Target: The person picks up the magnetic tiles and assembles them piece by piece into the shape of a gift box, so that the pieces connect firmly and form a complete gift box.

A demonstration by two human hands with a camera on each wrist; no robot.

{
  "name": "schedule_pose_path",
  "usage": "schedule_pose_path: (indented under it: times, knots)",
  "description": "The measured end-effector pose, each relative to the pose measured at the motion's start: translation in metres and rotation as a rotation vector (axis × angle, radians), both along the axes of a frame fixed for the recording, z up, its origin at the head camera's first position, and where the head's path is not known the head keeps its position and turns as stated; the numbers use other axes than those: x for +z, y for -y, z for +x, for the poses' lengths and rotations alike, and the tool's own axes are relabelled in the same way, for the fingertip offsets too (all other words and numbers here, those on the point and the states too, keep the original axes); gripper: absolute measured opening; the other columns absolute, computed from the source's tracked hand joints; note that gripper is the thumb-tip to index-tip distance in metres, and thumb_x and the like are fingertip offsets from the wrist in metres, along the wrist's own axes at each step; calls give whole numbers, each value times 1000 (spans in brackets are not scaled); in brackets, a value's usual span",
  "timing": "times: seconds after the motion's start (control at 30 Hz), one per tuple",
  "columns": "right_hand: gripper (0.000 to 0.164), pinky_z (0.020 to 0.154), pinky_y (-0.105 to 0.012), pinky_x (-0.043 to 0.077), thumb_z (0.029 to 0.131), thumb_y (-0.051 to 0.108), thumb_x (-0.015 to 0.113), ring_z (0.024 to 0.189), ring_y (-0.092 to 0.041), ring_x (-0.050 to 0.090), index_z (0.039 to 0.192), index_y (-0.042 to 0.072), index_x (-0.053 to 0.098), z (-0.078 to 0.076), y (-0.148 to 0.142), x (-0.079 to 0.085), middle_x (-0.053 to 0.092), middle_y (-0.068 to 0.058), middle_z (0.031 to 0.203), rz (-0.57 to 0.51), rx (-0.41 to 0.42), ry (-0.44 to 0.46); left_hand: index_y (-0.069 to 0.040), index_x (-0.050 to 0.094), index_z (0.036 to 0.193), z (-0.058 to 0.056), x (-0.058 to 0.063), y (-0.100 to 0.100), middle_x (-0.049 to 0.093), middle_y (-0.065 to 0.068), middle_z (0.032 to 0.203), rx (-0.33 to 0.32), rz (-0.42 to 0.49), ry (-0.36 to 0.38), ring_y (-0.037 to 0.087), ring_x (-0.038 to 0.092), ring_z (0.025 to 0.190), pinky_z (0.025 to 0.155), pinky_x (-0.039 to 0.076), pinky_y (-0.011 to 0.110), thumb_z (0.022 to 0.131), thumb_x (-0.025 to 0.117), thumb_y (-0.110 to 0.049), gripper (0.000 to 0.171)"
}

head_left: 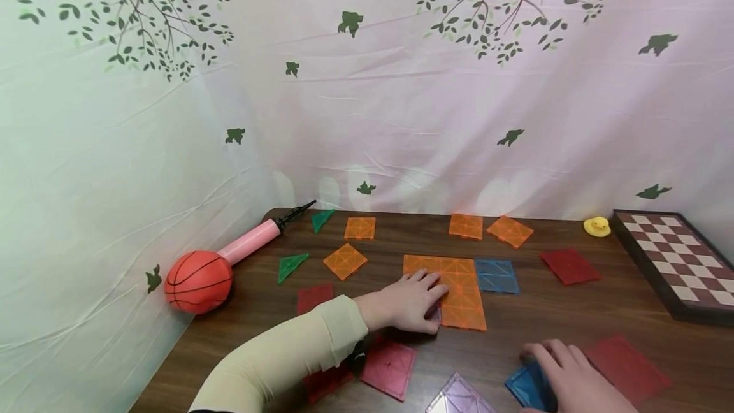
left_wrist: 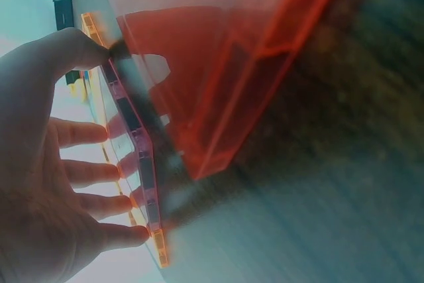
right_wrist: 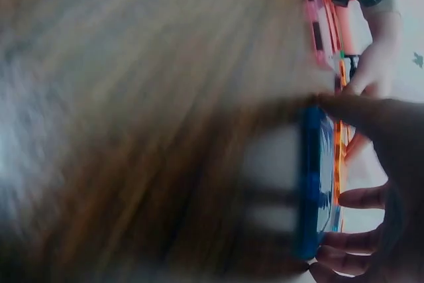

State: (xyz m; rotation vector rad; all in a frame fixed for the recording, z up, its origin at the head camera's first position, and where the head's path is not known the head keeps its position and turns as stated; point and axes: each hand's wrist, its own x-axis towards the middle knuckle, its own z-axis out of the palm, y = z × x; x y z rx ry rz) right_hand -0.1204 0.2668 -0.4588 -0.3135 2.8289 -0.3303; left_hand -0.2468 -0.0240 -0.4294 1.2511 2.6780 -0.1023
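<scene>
In the head view my left hand (head_left: 414, 303) lies over a translucent purple magnetic tile (head_left: 434, 314), mostly hidden beneath it, at the lower left of a block of orange tiles (head_left: 463, 298). The left wrist view shows the thumb at one end of the purple tile (left_wrist: 136, 136) and spread fingers across its face. A blue square tile (head_left: 524, 387) is in my right hand (head_left: 576, 378), near the front. In the right wrist view thumb and fingertips pinch the blue tile (right_wrist: 311, 183) by opposite edges. Another blue tile (head_left: 496, 276) adjoins the orange block on the right.
Red tiles (head_left: 627, 368), a pink tile (head_left: 388, 368) and a lavender tile (head_left: 459, 397) lie near the hands. Farther back are loose orange tiles (head_left: 359, 228), green triangles (head_left: 292, 266), a red ball (head_left: 198, 282), a pink pump (head_left: 250, 242), a yellow duck (head_left: 597, 227) and a checkerboard (head_left: 676, 253).
</scene>
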Motion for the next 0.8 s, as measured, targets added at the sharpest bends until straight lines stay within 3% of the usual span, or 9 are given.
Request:
schedule_pose_path:
  times: [0.17,0.27,0.5,0.8]
  knots:
    - [71,82,-54,52,74,65,81,101,-28,53,122,19,60,-5,1,3,57,-4,118,-49,30,10,-20,37,159,0,-1,0,27,7,165,-1,2,-4,29,27,150,114,34,47,95,61,-51,76]
    - [70,83,-55,53,73,57,86,105,-29,54,125,18,60,-14,2,9,60,-3,122,-89,10,14,-20,37,159,0,0,0,28,7,165,-1,5,-4,29,28,150,114,35,47,94,62,-50,75]
    - [52,88,-62,50,78,41,87,117,-39,54,122,22,66,-36,-1,12,60,-14,135,-147,101,-138,-20,37,159,1,-1,0,28,7,165,-4,12,3,29,28,149,114,35,48,94,62,-50,75]
    - [45,87,-59,50,82,27,86,114,-40,50,124,23,70,-56,-3,10,56,-13,128,-194,213,-305,-20,37,159,0,0,0,28,7,165,2,7,5,29,28,150,114,35,47,95,62,-51,76]
